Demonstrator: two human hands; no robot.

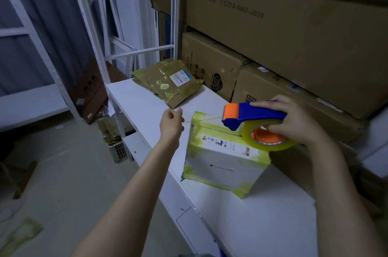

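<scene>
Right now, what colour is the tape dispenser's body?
The tape dispenser is blue, orange at its front; head view.

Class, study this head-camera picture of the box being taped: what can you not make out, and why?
- Head view: the print on the white box label is too small and blurred to read.
- Head view: how the right hand closes its grip inside the roll is hidden by the tape dispenser.
- Head view: the clear tape strip pinched by the left hand is too thin to judge its width.
</scene>
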